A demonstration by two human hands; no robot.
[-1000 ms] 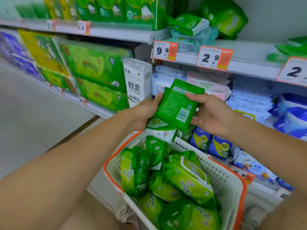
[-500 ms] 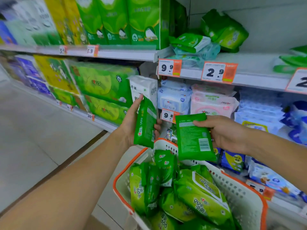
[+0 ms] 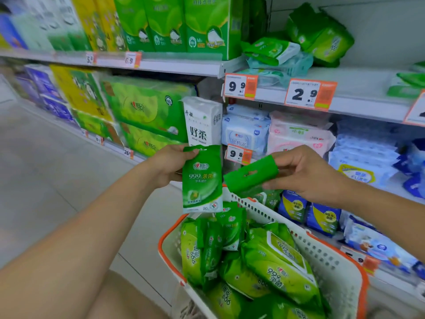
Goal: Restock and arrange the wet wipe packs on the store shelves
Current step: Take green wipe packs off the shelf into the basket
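- Two small green wipe packs are held above the basket [image 3: 331, 256], near the shelves.
- An upright pack [image 3: 202, 180] is gripped at its top by the left hand [image 3: 170, 164].
- A tilted pack [image 3: 250, 174], just right of it, is pinched by the right hand [image 3: 305, 173].

Both bare forearms reach toward frame centre. The left hand [image 3: 169, 168] pinches a pack's top edge; the right hand [image 3: 305, 174] grips another with curled fingers.

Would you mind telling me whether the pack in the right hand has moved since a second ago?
Yes. The right hand has drawn its green pack rightward, away from the left hand's pack, toward the 9.8 price tag.
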